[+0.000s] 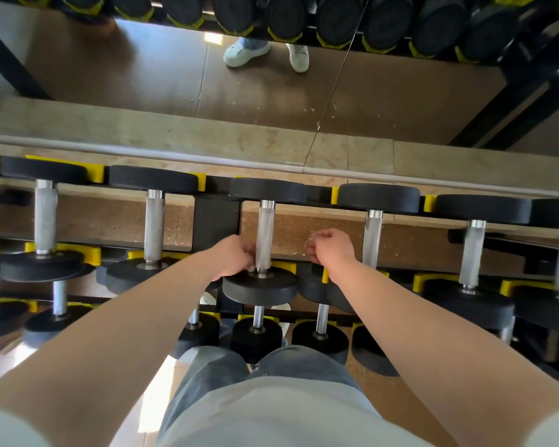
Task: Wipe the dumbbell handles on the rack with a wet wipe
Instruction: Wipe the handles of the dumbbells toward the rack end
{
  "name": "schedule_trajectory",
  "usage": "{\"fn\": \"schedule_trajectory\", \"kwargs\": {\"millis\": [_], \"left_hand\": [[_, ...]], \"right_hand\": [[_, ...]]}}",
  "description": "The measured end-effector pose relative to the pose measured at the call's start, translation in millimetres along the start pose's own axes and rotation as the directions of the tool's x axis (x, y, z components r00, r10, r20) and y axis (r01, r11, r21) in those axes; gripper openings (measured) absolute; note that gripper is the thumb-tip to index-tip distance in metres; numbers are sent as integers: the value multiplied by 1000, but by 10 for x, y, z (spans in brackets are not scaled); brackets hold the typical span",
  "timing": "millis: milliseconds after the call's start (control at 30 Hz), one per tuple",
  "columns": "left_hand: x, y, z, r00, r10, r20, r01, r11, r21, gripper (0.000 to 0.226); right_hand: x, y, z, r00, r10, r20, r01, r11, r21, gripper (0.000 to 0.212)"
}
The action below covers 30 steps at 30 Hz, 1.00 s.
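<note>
Gym rack, seen from above: over grey trousers (207, 375), a person's two bare forearms reach to the top tier of the black-and-yellow rack (217, 221). There the centre dumbbell (260, 290) lies with its steel handle (266, 233) pointing away. The left hand (236, 256) curls its fingers round the handle's near end. The right hand (331, 250) hovers just beside the bar without touching it, fingers curled (whether they pinch anything cannot be told). The wet wipe is not clearly visible and is presumably inside the left hand. The step in hand looks like wiping this handle. The next move calls for drawing the grip along the bar toward the far head. Beyond, a mirror (271, 91) reflects the rack.
</note>
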State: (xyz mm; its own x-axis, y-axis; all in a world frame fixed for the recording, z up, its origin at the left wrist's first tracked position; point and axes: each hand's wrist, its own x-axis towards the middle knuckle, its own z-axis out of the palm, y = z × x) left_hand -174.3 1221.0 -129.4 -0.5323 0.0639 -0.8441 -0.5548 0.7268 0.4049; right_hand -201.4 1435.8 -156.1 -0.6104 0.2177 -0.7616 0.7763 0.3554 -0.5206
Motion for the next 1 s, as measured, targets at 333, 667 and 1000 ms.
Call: {"fn": "schedule_trajectory", "kwargs": {"millis": [333,667,1000], "left_hand": [[47,269,-243,995,51,-84,-98,574,-813,35],[168,204,-234,999,9,52,33,663,-748,39],[37,76,-102,980,-14,197,70,958,-280,38]], "right_hand": [[-72,-66,21,990,-70,124,95,973,-210,58],[-37,-138,28,985,-158,70,172,936,-307,11],[-20,-137,-19,975,-163,154,214,878,-428,22]]}}
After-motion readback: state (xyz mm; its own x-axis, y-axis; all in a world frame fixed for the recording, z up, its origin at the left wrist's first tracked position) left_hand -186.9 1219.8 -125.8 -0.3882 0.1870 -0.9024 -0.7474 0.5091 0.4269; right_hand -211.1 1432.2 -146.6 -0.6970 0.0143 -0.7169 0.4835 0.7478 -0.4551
